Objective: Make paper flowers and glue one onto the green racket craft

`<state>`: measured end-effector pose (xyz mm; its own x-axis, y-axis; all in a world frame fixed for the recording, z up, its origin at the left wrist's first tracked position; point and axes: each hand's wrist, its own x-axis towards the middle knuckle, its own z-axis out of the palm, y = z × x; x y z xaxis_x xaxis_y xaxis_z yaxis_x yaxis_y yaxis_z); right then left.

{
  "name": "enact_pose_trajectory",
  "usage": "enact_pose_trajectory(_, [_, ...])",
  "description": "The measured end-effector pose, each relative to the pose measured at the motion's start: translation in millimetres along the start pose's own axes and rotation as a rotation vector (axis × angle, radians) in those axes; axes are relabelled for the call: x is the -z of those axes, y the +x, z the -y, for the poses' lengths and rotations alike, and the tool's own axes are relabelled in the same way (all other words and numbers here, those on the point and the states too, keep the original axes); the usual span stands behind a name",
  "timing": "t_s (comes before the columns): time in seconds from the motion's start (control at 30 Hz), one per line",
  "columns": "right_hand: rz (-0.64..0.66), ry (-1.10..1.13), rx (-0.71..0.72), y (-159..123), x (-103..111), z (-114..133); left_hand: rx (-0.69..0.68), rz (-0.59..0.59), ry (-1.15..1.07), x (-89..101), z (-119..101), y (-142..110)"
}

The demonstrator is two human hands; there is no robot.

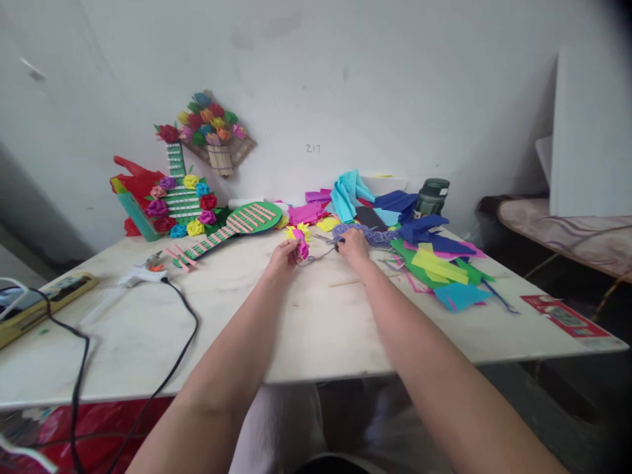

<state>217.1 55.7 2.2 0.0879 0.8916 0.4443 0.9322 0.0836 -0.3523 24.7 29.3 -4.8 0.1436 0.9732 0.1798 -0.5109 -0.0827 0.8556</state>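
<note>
My left hand point(285, 255) is closed on a crepe-paper flower point(302, 243) with a magenta middle and yellow petals, held just over the white table point(316, 316). From the flower, a strand of purple yarn point(320, 255) runs right. My right hand point(353, 246) is closed around the dark handles of a pair of scissors point(324, 238), whose blades point left toward the flower. Behind that hand lies a tangled skein of purple yarn point(378, 235). A thin wooden stick point(344, 284) rests on the table by my right wrist.
Crepe-paper pieces point(437, 266) lie right, before a dark green bottle point(432, 197). At left are a glue gun point(143, 273) with a black cord, a power strip point(54, 299), a green striped guitar-shaped piece point(234, 230) and a flowered craft point(184, 197). A paper bouquet point(212, 128) hangs behind.
</note>
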Motion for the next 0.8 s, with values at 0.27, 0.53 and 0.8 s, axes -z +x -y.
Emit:
enact_pose_trajectory(0.27, [0.753, 0.759, 0.129, -28.3, 8.0, 52.4, -0.029, -0.071, -0.196, -6.7, -5.4, -1.8])
enact_pose_trajectory(0.53, [0.005, 0.045, -0.369, -3.9, 44.4, -26.5, 0.001, -0.180, -0.208, -0.1, -8.5, 1.7])
enact_pose_trajectory(0.8, [-0.222, 0.052, -0.169, -7.5, 39.0, -21.8, -0.017, 0.039, 0.076, 0.7, 1.5, -1.3])
